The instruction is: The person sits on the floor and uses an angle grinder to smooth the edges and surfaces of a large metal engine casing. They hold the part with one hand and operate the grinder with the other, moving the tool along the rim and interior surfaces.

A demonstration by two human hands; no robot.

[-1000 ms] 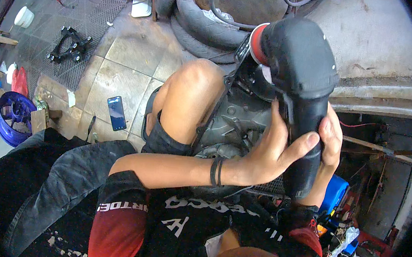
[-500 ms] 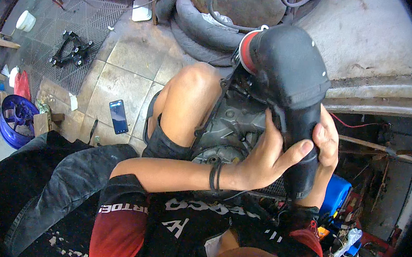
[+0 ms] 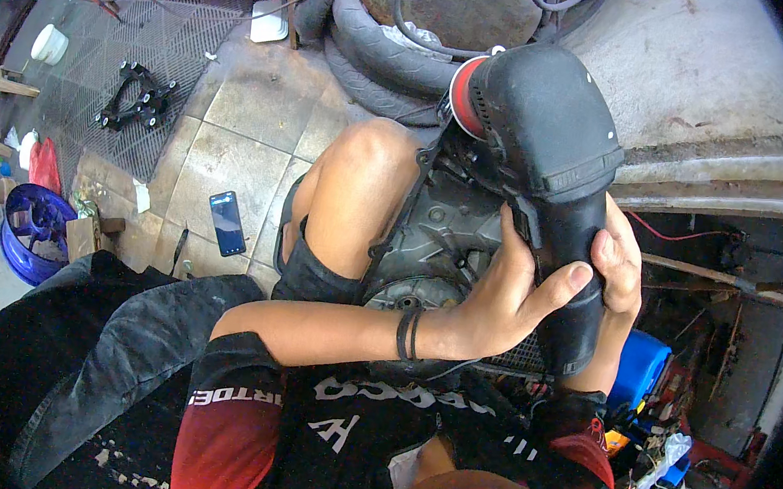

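Observation:
A black power sander [image 3: 554,119] with a red-edged round pad [image 3: 464,96] at its far left end is held up in front of me. My left hand [image 3: 504,302] is closed about the left side of its grip, thumb laid across the top. On the other side my right hand [image 3: 620,257] wraps round the same grip, its fingertips curled over the edge. Below the tool lies a grey cast-metal casing [image 3: 437,211] with ribs and a round opening, by my bent knee. The tool hides part of this casing, and the touch of pad on metal cannot be seen.
A phone [image 3: 227,223] lies on the tiled floor to the left. Beyond it are a black bracketed part [image 3: 137,97] on a grid mat and a blue wheel rim [image 3: 37,234]. Stacked tyres [image 3: 382,46] stand ahead. A blue case [image 3: 640,372] and clutter sit at right.
The sander's head has shifted slightly left and turned a little. Both hands keep their hold on the grip.

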